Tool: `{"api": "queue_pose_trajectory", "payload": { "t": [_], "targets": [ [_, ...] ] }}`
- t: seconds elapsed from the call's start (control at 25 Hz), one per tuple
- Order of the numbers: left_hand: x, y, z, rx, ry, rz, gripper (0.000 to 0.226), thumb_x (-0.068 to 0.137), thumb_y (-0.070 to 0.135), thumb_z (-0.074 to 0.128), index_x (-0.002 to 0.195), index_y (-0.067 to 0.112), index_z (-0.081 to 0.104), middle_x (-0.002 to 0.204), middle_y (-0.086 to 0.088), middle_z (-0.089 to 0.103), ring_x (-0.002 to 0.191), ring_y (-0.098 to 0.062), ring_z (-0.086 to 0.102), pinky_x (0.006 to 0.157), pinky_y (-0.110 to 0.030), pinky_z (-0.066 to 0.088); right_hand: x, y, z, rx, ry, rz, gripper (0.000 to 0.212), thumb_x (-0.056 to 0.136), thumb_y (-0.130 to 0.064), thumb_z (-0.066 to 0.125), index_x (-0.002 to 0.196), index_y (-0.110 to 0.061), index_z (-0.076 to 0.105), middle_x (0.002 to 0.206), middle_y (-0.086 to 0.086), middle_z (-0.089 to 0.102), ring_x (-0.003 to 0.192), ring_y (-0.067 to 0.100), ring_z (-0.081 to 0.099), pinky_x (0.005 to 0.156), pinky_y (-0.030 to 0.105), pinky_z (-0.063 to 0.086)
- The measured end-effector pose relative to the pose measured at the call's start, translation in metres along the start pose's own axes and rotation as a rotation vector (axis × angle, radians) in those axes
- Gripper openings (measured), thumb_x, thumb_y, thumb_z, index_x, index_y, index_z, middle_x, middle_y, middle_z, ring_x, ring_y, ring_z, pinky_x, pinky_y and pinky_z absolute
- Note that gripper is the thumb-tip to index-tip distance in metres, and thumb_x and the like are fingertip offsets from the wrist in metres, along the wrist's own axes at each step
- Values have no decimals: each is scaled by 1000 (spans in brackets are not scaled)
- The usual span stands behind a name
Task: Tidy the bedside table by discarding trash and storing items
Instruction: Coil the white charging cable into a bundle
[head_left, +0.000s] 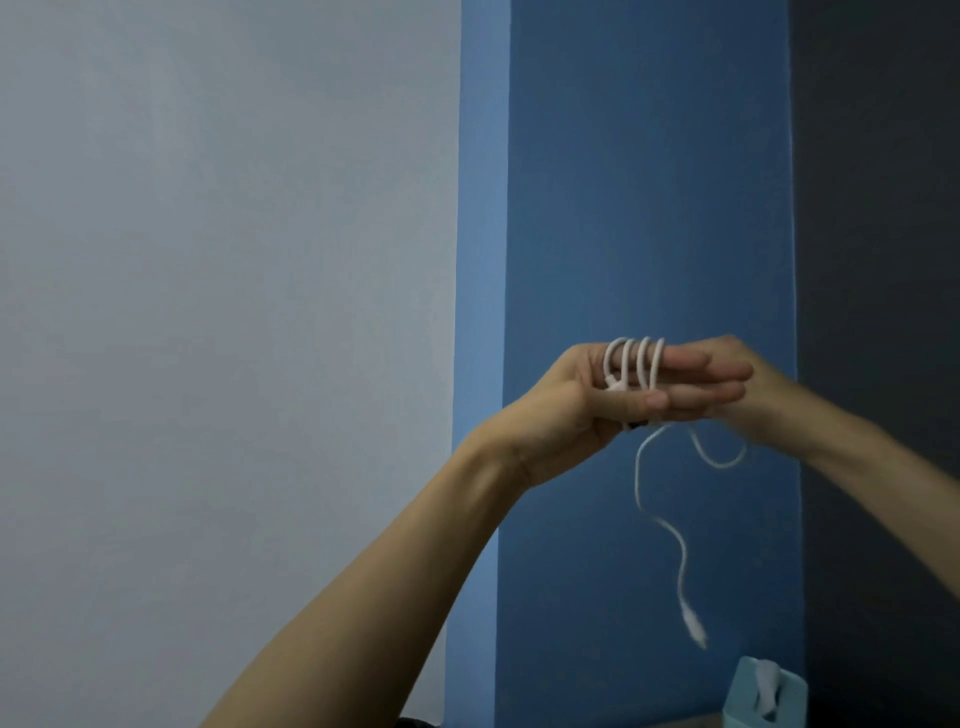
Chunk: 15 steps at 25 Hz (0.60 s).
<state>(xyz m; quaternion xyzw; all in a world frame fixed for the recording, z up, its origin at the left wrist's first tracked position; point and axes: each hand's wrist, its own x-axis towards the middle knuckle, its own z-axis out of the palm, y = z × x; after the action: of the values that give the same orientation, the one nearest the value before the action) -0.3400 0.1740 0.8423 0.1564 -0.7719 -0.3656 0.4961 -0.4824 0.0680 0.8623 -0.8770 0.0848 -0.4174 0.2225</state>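
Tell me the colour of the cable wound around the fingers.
White cable, clearest in the head view, looped round the left hand.

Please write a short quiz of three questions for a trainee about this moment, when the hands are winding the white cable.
1. True or false: the white cable is wound in several loops round the straight fingers of the left hand.
2. Where is the free end of the cable?
A) hanging loose in the air below the hands
B) tucked inside the tissue box
C) lying flat on a table top
3. Fill in the missing word: the wall strip directly behind the hands is painted ____.

Key: 1 true; 2 A; 3 blue.
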Motion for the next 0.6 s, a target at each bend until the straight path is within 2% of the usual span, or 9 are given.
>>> {"api": "queue_pose_trajectory", "payload": {
  "t": [0.12,0.24,0.36,0.44,0.52,0.6],
  "targets": [
    [0,7,-2,-47,5,65,38,86,-15,37,100,8,63,122,-9,65,100,-18,69,81,-40,49,-4,17,16,8,-59,38,17,86,0,57,79,-14,64,65,6,68,72,16,66,66,19,51],
    [0,15,-2,-37,31,83,35,86,-17,35,103,2,59,128,-16,53,103,-18,68,95,-32,50,-5,29,18,35,-25,85,15,90,-5,51,85,-11,64,68,9,71,70,20,67,76,30,50],
    [1,14,-5,9,79,117,33,88,-13,35,111,-1,56,132,-20,49,113,-19,63,102,-34,46,-5,31,26,20,228,5,7,89,-18,54,88,-16,61,60,5,71,52,17,62,59,17,47],
    [2,14,-9,34,121,148,35,91,-8,33,121,-3,50,137,-21,45,111,-19,63,103,-34,45,-6,30,32,88,316,-47,7,88,-19,56,88,-13,60,59,6,70,53,18,65,58,15,49],
    [3,14,-12,40,173,161,36,93,-5,32,127,-6,45,138,-20,43,113,-18,63,103,-32,45,-10,31,36,250,241,-41,16,81,-27,63,85,-11,62,64,4,72,61,19,69,62,18,53],
    [1,13,-14,53,233,151,37,94,-7,31,129,-11,44,138,-23,45,123,-24,57,103,-30,45,-14,35,36,507,135,33,47,59,-46,78,86,-11,63,72,6,73,65,22,71,62,24,56]
  ]
}}
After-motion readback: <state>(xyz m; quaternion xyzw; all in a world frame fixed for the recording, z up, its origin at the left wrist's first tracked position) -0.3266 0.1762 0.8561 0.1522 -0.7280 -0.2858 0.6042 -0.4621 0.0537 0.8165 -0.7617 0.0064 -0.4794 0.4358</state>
